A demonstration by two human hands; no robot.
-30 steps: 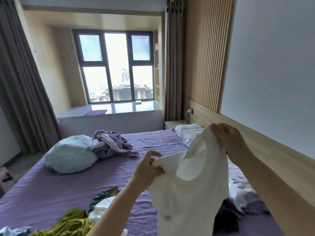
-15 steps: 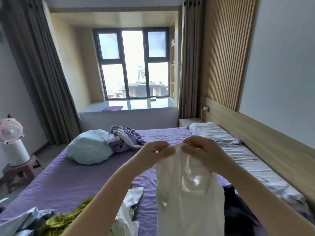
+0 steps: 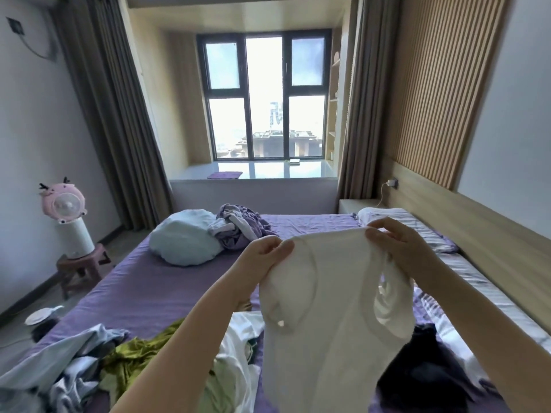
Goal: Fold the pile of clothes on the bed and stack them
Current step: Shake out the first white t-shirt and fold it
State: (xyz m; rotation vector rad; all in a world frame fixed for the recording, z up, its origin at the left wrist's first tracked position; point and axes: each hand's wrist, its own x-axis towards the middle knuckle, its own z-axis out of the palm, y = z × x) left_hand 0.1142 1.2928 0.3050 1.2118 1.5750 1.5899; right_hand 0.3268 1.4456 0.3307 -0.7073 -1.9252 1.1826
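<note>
Between the two raised hands, a white sleeveless top [image 3: 325, 323], held up in the air over the bed [image 3: 155, 296] and hanging down from its upper edge; left hand [image 3: 262, 253] pinching the top's left shoulder between thumb and curled fingers; right hand [image 3: 396, 245] gripping the right shoulder, fingers curled over the fabric; both forearms bare, reaching in from the lower edge of the view. Below the left hand, on the purple sheet: a white garment with green print [image 3: 238, 353], crumpled; left of it, an olive-green garment [image 3: 134, 353]; further left, a grey-blue and white heap [image 3: 68, 371] at the bed's near corner. Below the right hand: a dark garment [image 3: 426, 374], partly hidden behind the held top. Beyond the left hand, at the far side of the bed: a pale blue pillow [image 3: 185, 239], touching a bundle of lilac and white cloth [image 3: 238, 228]. Beyond the right hand: a striped pillow [image 3: 417, 225] against the wooden headboard [image 3: 477, 234]. Far left of both hands, off the bed: a pink fan [image 3: 64, 204] on a white cylinder, standing on a small stool [image 3: 80, 263].
</note>
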